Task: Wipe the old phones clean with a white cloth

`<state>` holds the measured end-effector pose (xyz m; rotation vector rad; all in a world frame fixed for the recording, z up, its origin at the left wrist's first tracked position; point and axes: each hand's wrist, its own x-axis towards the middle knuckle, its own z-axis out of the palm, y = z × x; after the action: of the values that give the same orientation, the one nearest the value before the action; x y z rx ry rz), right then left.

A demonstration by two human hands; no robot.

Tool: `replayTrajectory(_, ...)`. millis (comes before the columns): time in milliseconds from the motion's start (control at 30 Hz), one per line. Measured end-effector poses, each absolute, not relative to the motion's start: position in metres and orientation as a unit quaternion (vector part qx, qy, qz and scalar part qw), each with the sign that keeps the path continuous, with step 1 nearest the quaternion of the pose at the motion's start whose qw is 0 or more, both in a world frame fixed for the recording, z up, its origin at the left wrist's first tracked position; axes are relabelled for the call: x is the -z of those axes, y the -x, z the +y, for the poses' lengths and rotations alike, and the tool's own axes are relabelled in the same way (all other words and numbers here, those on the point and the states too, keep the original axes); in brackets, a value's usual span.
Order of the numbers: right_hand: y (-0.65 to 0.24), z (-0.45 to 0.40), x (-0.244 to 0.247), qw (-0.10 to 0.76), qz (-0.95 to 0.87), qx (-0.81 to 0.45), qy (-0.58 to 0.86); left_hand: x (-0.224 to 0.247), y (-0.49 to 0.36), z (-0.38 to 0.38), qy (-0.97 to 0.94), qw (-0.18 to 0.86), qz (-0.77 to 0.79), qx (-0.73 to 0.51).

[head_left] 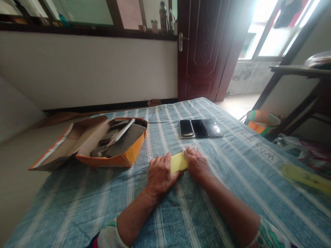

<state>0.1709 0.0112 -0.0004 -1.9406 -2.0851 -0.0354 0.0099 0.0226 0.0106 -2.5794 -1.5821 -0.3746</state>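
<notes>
A flat yellow object [178, 163], shaped like a phone or case, lies between my hands above the striped blue cloth [160, 210]. My left hand [160, 174] grips its left end, fingers on top. At its right end my right hand [197, 163] presses a crumpled whitish tissue or wipe [192, 147] against it, fingers bent together. Beyond my hands three dark-screened phones lie side by side: a left one [186, 128], a middle one [199, 128] and a right one [212, 127] with a glare spot.
An open orange box [121, 161] holding several phones stands at the left, its brown lid [67, 144] folded outward. A dark red door [201, 51] is behind the cloth-covered surface. On the right are a dark table [300, 71] and a blurred yellow item [306, 177].
</notes>
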Motion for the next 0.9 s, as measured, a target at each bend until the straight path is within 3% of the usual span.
replayTrajectory(367, -0.148, -0.034, 0.031, 0.211, -0.777, 0.136, 0.577, -0.014, -0.012, 0.021, 0.848, 0.066, -0.510, 0.130)
replayTrajectory(667, -0.183, -0.032, 0.034, 0.195, -0.720, 0.107, 0.658, -0.005, -0.008, 0.024, 0.849, 0.054, -0.507, 0.137)
replayTrajectory(900, -0.174, -0.046, 0.044, 0.207, -0.712, 0.157, 0.652, -0.007, -0.009, 0.023, 0.850, 0.045, -0.506, 0.139)
